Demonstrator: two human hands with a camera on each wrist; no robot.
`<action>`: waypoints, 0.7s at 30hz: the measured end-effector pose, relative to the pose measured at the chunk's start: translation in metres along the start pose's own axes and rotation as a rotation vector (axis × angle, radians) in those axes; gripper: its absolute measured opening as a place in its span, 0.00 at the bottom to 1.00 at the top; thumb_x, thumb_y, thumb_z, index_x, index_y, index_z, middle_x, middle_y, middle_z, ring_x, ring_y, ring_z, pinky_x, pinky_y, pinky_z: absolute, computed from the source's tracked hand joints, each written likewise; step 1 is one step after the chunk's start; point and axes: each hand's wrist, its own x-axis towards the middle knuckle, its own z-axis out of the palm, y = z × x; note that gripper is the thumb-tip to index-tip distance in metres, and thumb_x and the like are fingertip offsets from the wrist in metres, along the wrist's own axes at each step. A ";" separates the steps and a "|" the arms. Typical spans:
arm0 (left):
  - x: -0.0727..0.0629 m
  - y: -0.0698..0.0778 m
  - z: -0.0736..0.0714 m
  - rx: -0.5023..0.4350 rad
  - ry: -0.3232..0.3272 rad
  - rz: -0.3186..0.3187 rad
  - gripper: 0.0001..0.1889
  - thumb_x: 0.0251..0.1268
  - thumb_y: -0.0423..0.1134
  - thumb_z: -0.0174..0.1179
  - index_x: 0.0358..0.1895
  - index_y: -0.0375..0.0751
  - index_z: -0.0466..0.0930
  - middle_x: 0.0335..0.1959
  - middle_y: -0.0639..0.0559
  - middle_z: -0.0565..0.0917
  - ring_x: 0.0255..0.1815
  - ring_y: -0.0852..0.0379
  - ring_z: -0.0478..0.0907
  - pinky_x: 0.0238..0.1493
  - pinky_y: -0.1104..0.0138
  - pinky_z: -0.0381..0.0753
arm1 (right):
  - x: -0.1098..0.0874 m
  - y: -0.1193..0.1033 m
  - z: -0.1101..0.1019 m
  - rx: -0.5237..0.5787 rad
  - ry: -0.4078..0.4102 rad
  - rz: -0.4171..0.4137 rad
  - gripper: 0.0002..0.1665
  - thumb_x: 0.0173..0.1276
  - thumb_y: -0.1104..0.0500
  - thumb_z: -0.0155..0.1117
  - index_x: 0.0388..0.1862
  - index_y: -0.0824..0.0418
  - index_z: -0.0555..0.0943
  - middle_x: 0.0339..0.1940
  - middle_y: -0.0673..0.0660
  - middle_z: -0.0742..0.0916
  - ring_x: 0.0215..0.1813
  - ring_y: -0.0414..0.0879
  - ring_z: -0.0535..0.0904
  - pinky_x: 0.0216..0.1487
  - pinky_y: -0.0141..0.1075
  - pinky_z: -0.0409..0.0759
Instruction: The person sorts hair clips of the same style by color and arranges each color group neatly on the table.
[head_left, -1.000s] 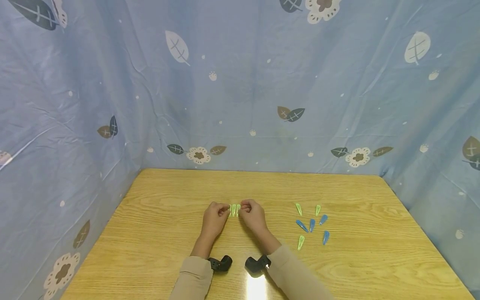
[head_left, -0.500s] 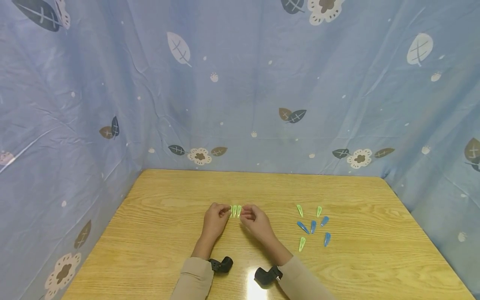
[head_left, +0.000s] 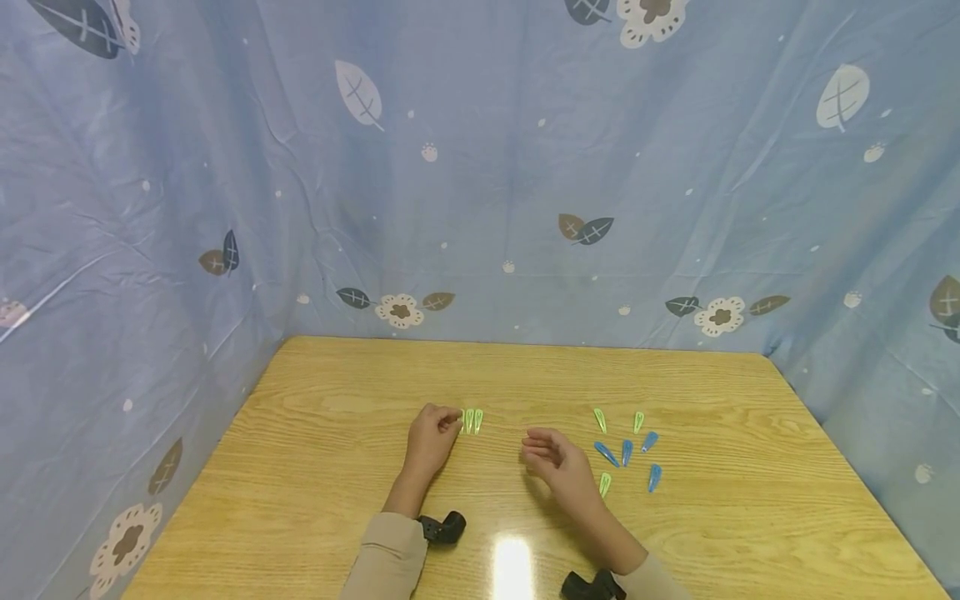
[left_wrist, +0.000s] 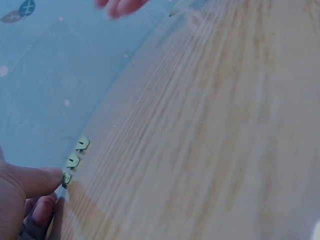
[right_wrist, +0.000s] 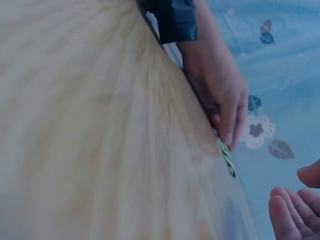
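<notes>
Three green snap hair clips (head_left: 478, 422) stand side by side in a row near the middle of the table. My left hand (head_left: 433, 437) is at the row's left end, its thumb and fingers pinching the leftmost clip (left_wrist: 66, 179), which they partly hide. In the left wrist view the other two clips (left_wrist: 73, 161) lie just beyond the thumb. Apart from the row, to its right, my right hand (head_left: 558, 467) is over the table with fingers loosely bent and nothing in them. The right wrist view shows its fingers (right_wrist: 295, 215) spread from the thumb.
On the right lie scattered loose clips: several blue ones (head_left: 626, 452) and green ones (head_left: 639, 422). One green clip (head_left: 604, 484) is close beside the right hand. A blue patterned curtain (head_left: 480, 208) surrounds the wooden table (head_left: 337, 383) at the back and sides.
My right hand has let go at the row's right end and moved right and toward me, its fingers loosening. The left hand and the green row have stayed put.
</notes>
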 end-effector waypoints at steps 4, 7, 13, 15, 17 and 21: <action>0.000 0.000 0.000 -0.002 0.000 -0.005 0.07 0.58 0.31 0.66 0.40 0.36 0.86 0.31 0.52 0.76 0.30 0.60 0.71 0.33 0.69 0.74 | -0.013 0.003 -0.019 -0.010 0.041 -0.026 0.22 0.67 0.65 0.62 0.57 0.75 0.72 0.50 0.69 0.81 0.51 0.57 0.80 0.48 0.28 0.78; 0.000 0.000 0.001 -0.005 0.001 -0.005 0.07 0.58 0.31 0.66 0.40 0.37 0.86 0.31 0.52 0.76 0.30 0.60 0.71 0.33 0.69 0.74 | -0.023 0.006 -0.033 -0.052 0.072 -0.049 0.22 0.67 0.66 0.61 0.56 0.76 0.72 0.50 0.69 0.81 0.51 0.54 0.80 0.49 0.27 0.77; 0.000 0.000 0.002 -0.009 -0.005 -0.004 0.07 0.59 0.31 0.66 0.41 0.36 0.86 0.32 0.52 0.76 0.31 0.60 0.72 0.33 0.69 0.75 | -0.046 0.006 -0.058 -0.142 0.181 0.009 0.22 0.68 0.60 0.62 0.56 0.72 0.73 0.49 0.64 0.82 0.49 0.39 0.79 0.50 0.24 0.75; 0.000 0.000 0.002 -0.007 -0.009 -0.006 0.07 0.59 0.31 0.65 0.41 0.36 0.86 0.32 0.52 0.76 0.31 0.60 0.72 0.34 0.69 0.75 | -0.053 0.007 -0.066 -0.163 0.216 0.034 0.22 0.68 0.60 0.62 0.56 0.72 0.73 0.49 0.64 0.82 0.47 0.37 0.79 0.49 0.23 0.75; 0.000 0.000 0.002 -0.008 -0.010 -0.006 0.07 0.59 0.31 0.65 0.41 0.36 0.86 0.32 0.52 0.76 0.31 0.60 0.72 0.34 0.69 0.75 | -0.059 0.009 -0.072 -0.180 0.248 0.048 0.21 0.68 0.61 0.62 0.55 0.72 0.73 0.48 0.64 0.82 0.45 0.35 0.79 0.47 0.23 0.75; -0.001 -0.001 0.002 -0.012 -0.003 -0.009 0.07 0.59 0.31 0.65 0.40 0.37 0.86 0.32 0.52 0.76 0.32 0.59 0.72 0.34 0.68 0.76 | -0.063 0.016 -0.080 -0.221 0.303 0.063 0.19 0.67 0.63 0.63 0.53 0.73 0.74 0.45 0.65 0.83 0.42 0.33 0.79 0.44 0.23 0.77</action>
